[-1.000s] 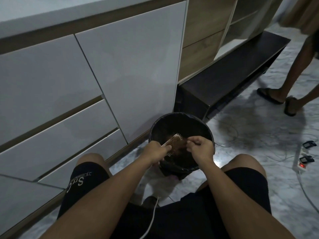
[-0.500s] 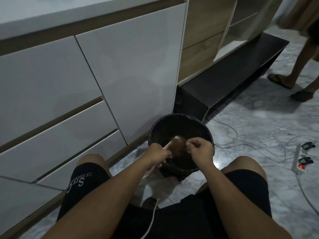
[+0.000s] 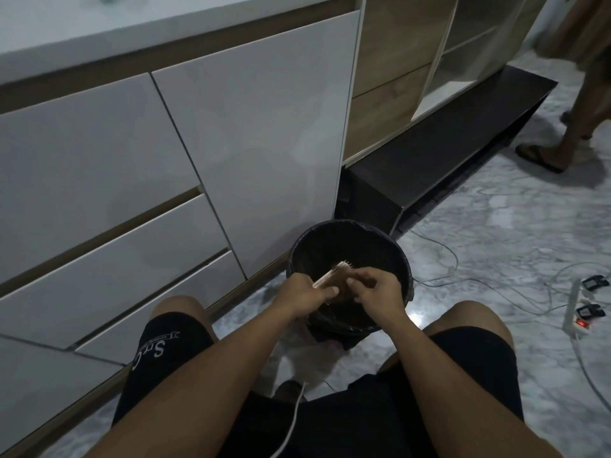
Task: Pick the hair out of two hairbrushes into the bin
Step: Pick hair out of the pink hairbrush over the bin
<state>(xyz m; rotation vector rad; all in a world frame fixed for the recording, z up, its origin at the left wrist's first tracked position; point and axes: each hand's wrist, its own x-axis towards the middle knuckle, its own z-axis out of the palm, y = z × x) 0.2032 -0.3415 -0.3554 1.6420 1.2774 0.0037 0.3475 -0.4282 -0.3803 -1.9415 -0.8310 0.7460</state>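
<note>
Hairbrush (image 3: 334,276): wooden, tilted, held over bin (image 3: 393,246)
Left hand (image 3: 305,292): fingers clamped on brush handle
Right hand (image 3: 377,292): fingers pinched together at bristles
Bin: black-lined, on floor (image 3: 496,246) between knees

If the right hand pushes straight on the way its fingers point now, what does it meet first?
The right hand points left toward the hairbrush held over the bin by the left hand. It likely meets the bristle side first; depth is unclear.
</note>
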